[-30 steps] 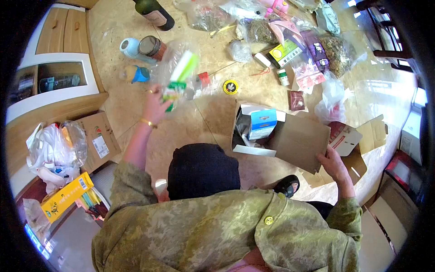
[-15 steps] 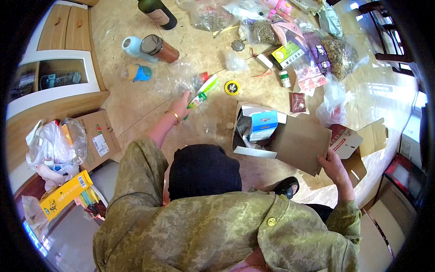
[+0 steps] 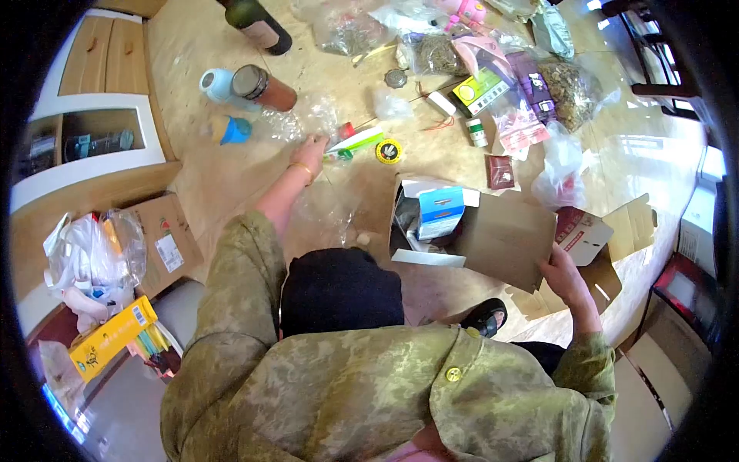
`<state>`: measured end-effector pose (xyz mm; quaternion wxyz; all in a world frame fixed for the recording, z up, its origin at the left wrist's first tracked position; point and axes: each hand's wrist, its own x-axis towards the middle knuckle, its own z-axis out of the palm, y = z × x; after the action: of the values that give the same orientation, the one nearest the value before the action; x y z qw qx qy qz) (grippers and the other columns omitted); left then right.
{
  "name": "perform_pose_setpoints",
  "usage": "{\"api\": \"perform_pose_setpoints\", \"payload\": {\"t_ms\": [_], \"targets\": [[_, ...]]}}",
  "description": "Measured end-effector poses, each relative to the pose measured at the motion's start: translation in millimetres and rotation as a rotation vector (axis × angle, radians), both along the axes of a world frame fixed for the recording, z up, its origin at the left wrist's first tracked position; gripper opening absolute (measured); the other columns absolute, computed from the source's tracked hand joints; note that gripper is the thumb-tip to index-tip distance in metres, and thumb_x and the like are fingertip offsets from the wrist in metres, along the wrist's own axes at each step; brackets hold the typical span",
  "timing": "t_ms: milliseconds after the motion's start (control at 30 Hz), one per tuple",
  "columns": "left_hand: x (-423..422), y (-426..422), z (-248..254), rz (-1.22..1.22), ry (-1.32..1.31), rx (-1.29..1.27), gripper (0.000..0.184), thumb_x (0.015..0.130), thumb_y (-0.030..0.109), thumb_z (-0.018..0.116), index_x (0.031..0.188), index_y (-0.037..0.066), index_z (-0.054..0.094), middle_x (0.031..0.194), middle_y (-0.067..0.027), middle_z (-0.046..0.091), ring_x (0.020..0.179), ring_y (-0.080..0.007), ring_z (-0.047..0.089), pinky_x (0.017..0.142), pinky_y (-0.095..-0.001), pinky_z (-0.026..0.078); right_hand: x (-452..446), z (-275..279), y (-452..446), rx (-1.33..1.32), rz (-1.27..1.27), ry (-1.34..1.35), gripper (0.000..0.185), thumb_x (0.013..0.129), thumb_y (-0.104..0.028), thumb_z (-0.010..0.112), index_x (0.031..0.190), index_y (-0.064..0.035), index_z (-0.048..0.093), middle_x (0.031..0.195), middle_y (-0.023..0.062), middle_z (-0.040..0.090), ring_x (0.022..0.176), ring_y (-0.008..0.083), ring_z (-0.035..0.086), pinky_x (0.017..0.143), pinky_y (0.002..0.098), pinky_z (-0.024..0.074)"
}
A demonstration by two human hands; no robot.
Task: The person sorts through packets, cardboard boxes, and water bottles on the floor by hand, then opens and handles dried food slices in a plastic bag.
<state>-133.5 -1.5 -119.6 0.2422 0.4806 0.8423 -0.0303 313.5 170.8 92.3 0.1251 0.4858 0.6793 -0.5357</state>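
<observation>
We do best to guide the green-and-white packet (image 3: 362,140) lightly and level; our left hand (image 3: 306,156) curls at its left end, though we cannot tell if it grips. Our right hand (image 3: 566,279) pinches the cardboard flap (image 3: 509,235). Beside the yellow-and-black disc (image 3: 389,151), the packet's long axis runs left to right, right end slightly farther.

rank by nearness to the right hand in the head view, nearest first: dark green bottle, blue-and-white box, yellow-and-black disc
1. Blue-and-white box, left of the right hand
2. Yellow-and-black disc, farther left
3. Dark green bottle, upper left
</observation>
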Motion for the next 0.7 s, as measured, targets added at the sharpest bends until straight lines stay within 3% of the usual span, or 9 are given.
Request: {"api": "perform_pose_setpoints", "payload": {"t_ms": [67, 167, 233, 333, 367, 400, 500, 633, 700], "targets": [[1.2, 11.7, 3.6, -0.06, -0.001, 0.08, 0.034, 0.071, 0.011, 0.052, 0.105, 0.011, 0.046, 0.109, -0.0147, 0.043, 0.095, -0.0311, 0.047, 0.076, -0.0364, 0.041, 5.5, -4.3, 1.3, 0.024, 0.018, 0.004, 0.032, 0.075, -0.006, 0.046, 0.107, 0.0009, 0.044, 0.095, 0.0124, 0.055, 0.089, 0.0162, 0.05, 0.077, 0.0277, 0.039], [26.4, 41.8, 64.5, -0.021, -0.038, 0.071, 0.025, 0.07, 0.009, 0.051, 0.096, 0.006, 0.05, 0.105, -0.0152, 0.046, 0.093, -0.032, 0.048, 0.075, -0.0357, 0.042, 5.9, 2.7, -3.4, -0.005, 0.004, -0.015, 0.032, 0.076, -0.006, 0.045, 0.107, 0.0009, 0.044, 0.095, 0.0133, 0.055, 0.089, 0.0166, 0.05, 0.078, 0.028, 0.0388], [45.8, 55.0, 79.4, -0.124, -0.093, 0.233, 0.024, 0.069, 0.013, 0.055, 0.091, 0.003, 0.051, 0.101, -0.0152, 0.049, 0.09, -0.0326, 0.048, 0.074, -0.0354, 0.042, 5.7, 0.7, -3.2, -0.039, -0.015, -0.023, 0.032, 0.076, -0.006, 0.046, 0.107, 0.0009, 0.044, 0.095, 0.014, 0.055, 0.09, 0.0168, 0.05, 0.078, 0.0282, 0.0388], [69.3, 68.6, 32.1, -0.295, -0.074, 0.173, 0.024, 0.07, 0.016, 0.056, 0.092, 0.006, 0.053, 0.098, -0.0135, 0.05, 0.094, -0.0285, 0.046, 0.076, -0.0384, 0.04, 14.3, -9.4, -2.3, -0.028, -0.027, -0.046, 0.032, 0.076, -0.006, 0.046, 0.107, 0.001, 0.043, 0.095, 0.0143, 0.055, 0.09, 0.0173, 0.05, 0.078, 0.0285, 0.0385], [76.2, 66.6, -4.3, -0.449, -0.02, 0.311, 0.023, 0.073, 0.018, 0.051, 0.095, 0.011, 0.052, 0.105, -0.0127, 0.046, 0.099, -0.0296, 0.043, 0.08, -0.038, 0.039, 9.7, -5.6, -2.7, -0.015, -0.013, -0.036, 0.032, 0.076, -0.007, 0.046, 0.107, 0.0009, 0.043, 0.095, 0.0143, 0.055, 0.09, 0.0173, 0.051, 0.079, 0.0286, 0.0385], [84.2, 69.5, -5.5, -0.602, 0.033, 0.449, 0.024, 0.075, 0.019, 0.045, 0.098, 0.016, 0.051, 0.111, -0.0118, 0.043, 0.104, -0.0308, 0.04, 0.084, -0.0375, 0.038, 8.2, -2.9, -3.0, -0.003, 0.0, -0.029, 0.033, 0.076, -0.007, 0.046, 0.107, 0.0009, 0.043, 0.095, 0.0143, 0.055, 0.09, 0.0174, 0.051, 0.079, 0.0287, 0.0384], [97.7, 71.1, -1.0, -0.523, -0.031, 0.196, 0.025, 0.079, 0.019, 0.038, 0.101, 0.022, 0.05, 0.115, -0.0103, 0.039, 0.11, -0.0319, 0.034, 0.088, -0.0388, 0.035, 12.6, -6.4, -5.0, 0.001, 0.002, 0.001, 0.033, 0.075, -0.007, 0.047, 0.108, 0.0006, 0.044, 0.095, 0.0149, 0.055, 0.09, 0.0176, 0.051, 0.079, 0.0289, 0.0384], [93.1, 72.4, -3.4, -0.443, -0.077, 0.141, 0.025, 0.081, 0.021, 0.036, 0.102, 0.021, 0.049, 0.115, -0.0125, 0.039, 0.107, -0.0353, 0.036, 0.086, -0.0387, 0.036, 7.2, 0.8, -8.1, 0.027, -0.017, -0.08, 0.034, 0.074, -0.007, 0.048, 0.107, 0.0001, 0.044, 0.094, 0.0157, 0.056, 0.09, 0.0188, 0.051, 0.079, 0.0297, 0.0386], [96.3, 70.3, 1.3, -0.169, -0.015, 0.192, 0.024, 0.076, 0.024, 0.047, 0.096, 0.013, 0.053, 0.096, -0.0134, 0.052, 0.094, -0.0278, 0.047, 0.081, -0.0347, 0.039, 17.2, -8.8, -6.4, 0.078, 0.072, -0.017, 0.034, 0.074, -0.007, 0.048, 0.107, 0.0001, 0.044, 0.093, 0.0155, 0.056, 0.089, 0.0198, 0.051, 0.08, 0.0306, 0.0384]]}}
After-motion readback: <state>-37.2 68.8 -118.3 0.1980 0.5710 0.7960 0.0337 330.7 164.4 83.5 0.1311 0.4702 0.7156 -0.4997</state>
